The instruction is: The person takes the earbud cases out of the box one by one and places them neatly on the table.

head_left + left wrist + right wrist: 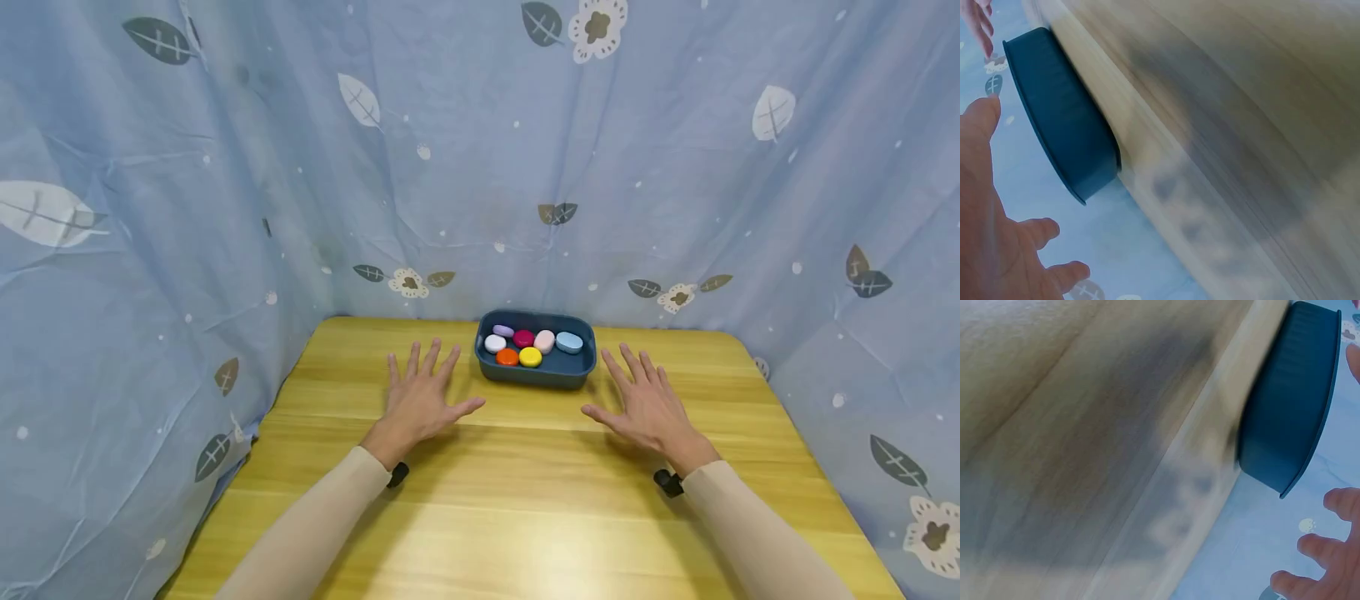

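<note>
A dark blue rectangular box (534,377) stands near the table's far edge. Inside it lie several smooth, rounded pieces like pebbles or soaps: a yellow one (530,357), an orange one (507,357), a dark red one (523,338), a light blue one (569,342), a pale pink one (544,341), a white one (495,343) and a lilac one (503,331). My left hand (422,403) is spread over the table, left of the box and apart from it. On the other side hovers my right hand (647,407), fingers spread, holding nothing. Both wrist views show the box's outer wall (1063,112).
The wooden table (517,500) has its far edge just behind the box. A light blue curtain (465,167) with leaf and flower prints hangs behind it and along both sides. Each wrist carries a small black device, one (398,475) left and another (667,482) right.
</note>
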A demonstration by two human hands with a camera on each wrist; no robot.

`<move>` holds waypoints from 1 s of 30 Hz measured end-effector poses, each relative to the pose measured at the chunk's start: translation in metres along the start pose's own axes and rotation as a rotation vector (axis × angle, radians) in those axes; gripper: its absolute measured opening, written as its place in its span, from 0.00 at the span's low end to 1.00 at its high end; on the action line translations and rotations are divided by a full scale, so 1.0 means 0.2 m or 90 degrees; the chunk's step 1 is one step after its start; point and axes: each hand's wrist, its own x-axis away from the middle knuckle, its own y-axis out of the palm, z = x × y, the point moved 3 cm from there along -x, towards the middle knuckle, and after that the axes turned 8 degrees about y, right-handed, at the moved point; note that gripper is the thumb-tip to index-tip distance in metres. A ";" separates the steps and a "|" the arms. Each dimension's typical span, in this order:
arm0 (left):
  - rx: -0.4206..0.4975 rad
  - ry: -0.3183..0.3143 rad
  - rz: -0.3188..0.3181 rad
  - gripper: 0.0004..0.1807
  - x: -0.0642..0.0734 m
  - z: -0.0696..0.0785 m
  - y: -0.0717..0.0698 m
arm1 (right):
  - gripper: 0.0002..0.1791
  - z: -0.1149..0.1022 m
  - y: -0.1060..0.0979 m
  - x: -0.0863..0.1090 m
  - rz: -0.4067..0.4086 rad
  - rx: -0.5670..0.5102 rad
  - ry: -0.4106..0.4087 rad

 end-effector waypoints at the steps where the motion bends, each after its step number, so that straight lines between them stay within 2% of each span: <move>1: -0.001 0.001 0.002 0.63 -0.01 0.01 0.00 | 0.63 0.00 0.00 -0.01 0.003 -0.001 -0.002; 6: -0.007 0.004 0.009 0.62 -0.04 0.04 0.00 | 0.62 -0.01 0.00 -0.05 0.006 -0.002 -0.008; 13: 0.023 0.018 0.016 0.59 -0.11 0.10 0.02 | 0.61 -0.03 0.00 -0.11 -0.008 -0.024 -0.003; 21: 0.034 0.003 0.007 0.58 -0.21 0.13 0.06 | 0.61 -0.05 0.02 -0.20 -0.016 -0.040 0.006; 30: 0.078 -0.015 0.010 0.55 -0.28 0.16 0.10 | 0.59 -0.09 0.07 -0.24 -0.021 -0.069 0.004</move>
